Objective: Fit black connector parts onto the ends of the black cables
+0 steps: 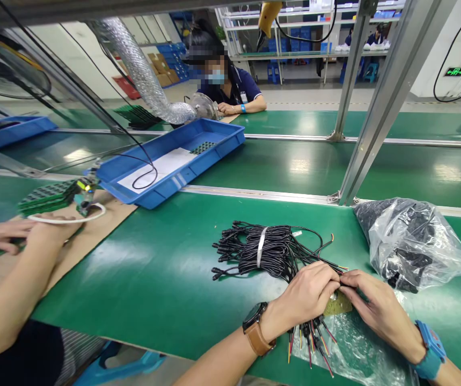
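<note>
I see left hand (308, 295) and right hand (375, 305) both pinching small circuit board (338, 304); black wire bundle (270, 249) just behind, touching left hand.

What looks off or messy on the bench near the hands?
Nothing damaged or spilled. The tied cable bundle lies with its leads fanned loosely, and cut wire ends are scattered on clear plastic under the left hand and right hand, which pinch a small board.
</note>
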The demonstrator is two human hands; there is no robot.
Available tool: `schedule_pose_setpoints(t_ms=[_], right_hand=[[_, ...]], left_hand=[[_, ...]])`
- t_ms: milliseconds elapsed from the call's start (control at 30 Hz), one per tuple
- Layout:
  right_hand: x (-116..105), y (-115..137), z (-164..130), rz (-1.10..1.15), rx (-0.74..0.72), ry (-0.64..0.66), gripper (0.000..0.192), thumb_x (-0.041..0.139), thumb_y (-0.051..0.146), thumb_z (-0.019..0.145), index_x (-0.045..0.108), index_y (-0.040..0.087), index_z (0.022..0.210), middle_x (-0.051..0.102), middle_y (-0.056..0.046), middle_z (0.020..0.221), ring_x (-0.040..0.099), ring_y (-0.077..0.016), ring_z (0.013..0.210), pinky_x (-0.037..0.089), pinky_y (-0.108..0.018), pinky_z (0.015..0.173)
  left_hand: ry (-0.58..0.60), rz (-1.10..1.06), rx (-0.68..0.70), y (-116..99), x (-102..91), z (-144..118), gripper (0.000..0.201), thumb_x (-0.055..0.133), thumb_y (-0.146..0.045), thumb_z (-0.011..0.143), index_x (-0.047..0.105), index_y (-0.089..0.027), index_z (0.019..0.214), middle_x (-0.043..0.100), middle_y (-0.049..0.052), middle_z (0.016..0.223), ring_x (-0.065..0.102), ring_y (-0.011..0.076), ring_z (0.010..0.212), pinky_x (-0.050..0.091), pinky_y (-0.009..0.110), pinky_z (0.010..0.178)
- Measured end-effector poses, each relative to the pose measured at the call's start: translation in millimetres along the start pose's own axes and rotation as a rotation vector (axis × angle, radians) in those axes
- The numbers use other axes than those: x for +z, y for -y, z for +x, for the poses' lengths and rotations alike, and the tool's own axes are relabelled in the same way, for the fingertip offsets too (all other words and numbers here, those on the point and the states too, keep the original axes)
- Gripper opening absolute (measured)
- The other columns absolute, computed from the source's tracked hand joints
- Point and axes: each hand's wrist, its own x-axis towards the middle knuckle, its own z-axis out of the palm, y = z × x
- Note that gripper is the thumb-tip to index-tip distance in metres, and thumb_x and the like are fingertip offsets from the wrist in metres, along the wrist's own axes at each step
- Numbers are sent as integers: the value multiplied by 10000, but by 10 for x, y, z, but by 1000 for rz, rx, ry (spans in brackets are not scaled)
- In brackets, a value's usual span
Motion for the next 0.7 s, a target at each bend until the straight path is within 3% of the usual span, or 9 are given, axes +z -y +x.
schedule_pose_setpoints(t_ms=[67,200,333,467,700], right_hand=[[-1,-11,4,3,-6,-29,149,549,157,1022,606,228,1141,722,-75,1025,713,-210,963,596,-334,844],[8,-27,9,9,-2,-56,144,562,178,1020,622,229,1141,727,-68,1027,717,-206,952,593,-316,835],[22,-48,13,15,23,-59,129,561,199,1022,637,232,1121,733,-61,998,721,-203,913,594,-307,798],[44,-65,21,16,42,-64,124,558,218,1026,641,232,1117,737,-59,1006,724,-196,893,593,-300,785],[142,-46,66,32,29,-89,120,560,205,1023,649,227,1100,747,-60,990,733,-195,871,598,-292,764]], left_hand=[[42,-35,4,4,-51,5,82,519,-130,955,558,-161,1019,647,73,953,608,205,903,535,344,834],[91,-16,-20,20,-162,27,213,493,-70,924,505,-171,1111,606,93,1076,589,229,1028,528,376,907],[68,116,-42,50,-192,35,91,490,-100,979,514,-186,963,607,55,978,585,206,918,505,342,816],[14,252,24,89,-164,26,126,528,-134,992,529,-180,874,619,22,857,562,184,767,441,334,730],[-28,271,102,134,-118,25,176,492,-120,1005,563,-167,851,642,25,807,572,167,714,393,313,687]])
